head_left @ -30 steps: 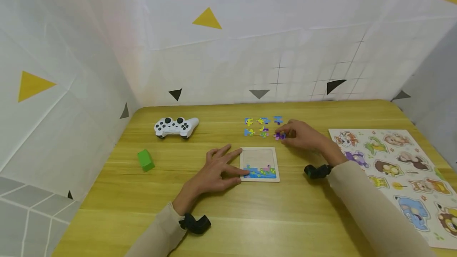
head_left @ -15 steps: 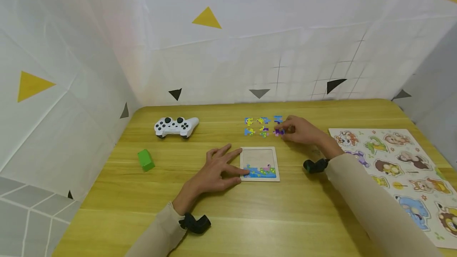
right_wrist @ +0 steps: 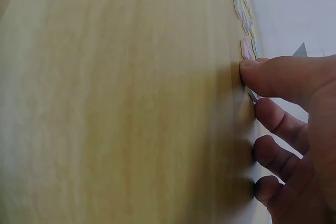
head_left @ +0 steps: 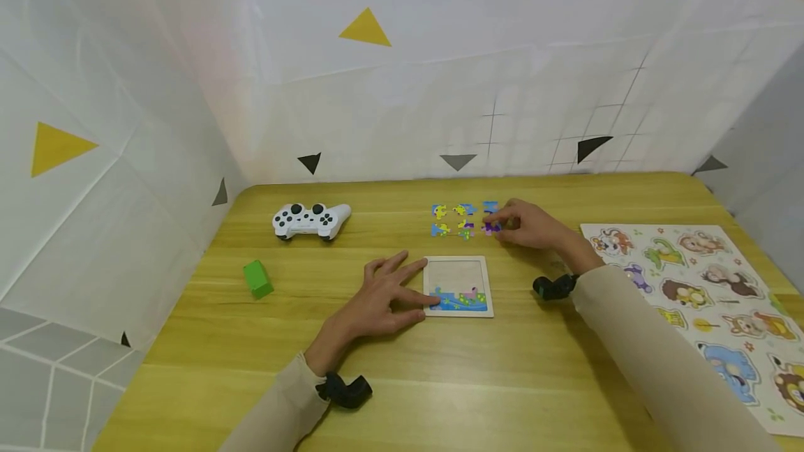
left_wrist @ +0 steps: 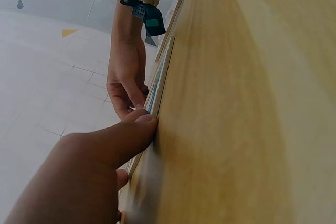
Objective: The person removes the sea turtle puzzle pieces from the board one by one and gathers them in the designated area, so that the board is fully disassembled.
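Note:
My left hand rests with spread fingers at the left side of a small wooden puzzle frame, one fingertip on the joined blue pieces along its bottom. The frame's upper part shows bare backing. Behind the frame, my right hand pinches a purple puzzle piece low on the table, between thumb and curled forefinger. Several loose pieces lie left of and behind it in two rows, among them a yellow and blue one. In the right wrist view my thumb partly covers the piece.
A white game controller lies at the back left, with a green block nearer. On the right, a large animal puzzle board extends partly under the right sleeve. White sheeting rises behind the table's back edge.
My right hand has shifted slightly away from me, and the purple piece has moved back into line with the nearer row. My left hand stays on the frame.

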`<state>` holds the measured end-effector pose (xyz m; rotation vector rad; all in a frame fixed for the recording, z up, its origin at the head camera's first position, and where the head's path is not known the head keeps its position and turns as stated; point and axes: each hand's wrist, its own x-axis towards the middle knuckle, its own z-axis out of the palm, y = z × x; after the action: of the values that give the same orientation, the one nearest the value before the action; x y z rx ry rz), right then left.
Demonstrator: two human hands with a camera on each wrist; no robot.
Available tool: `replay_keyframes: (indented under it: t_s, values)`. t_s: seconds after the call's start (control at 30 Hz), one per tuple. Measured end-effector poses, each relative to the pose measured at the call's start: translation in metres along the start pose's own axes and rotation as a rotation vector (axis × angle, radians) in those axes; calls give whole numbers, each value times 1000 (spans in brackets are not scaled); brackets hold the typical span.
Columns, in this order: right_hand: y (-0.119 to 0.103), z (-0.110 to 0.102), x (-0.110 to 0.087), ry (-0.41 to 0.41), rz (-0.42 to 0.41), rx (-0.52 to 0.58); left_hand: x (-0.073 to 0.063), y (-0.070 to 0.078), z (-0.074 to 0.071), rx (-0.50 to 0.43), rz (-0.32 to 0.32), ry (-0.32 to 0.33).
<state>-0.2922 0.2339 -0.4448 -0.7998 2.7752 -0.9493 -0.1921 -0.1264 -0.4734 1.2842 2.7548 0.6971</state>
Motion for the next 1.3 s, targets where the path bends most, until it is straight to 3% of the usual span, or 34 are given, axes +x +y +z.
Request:
replay_keyframes:
  t_s: [0.67, 1.03, 1.3]
  values:
    - [1, 2, -1, 33, -8, 6, 0, 1, -1, -13, 6, 4]
    - [-11, 8, -9, 95, 54, 112, 0, 0, -1, -17, 13, 15]
    - [-23, 23, -15, 125, -113, 114, 1, 0, -1, -11, 8, 13]
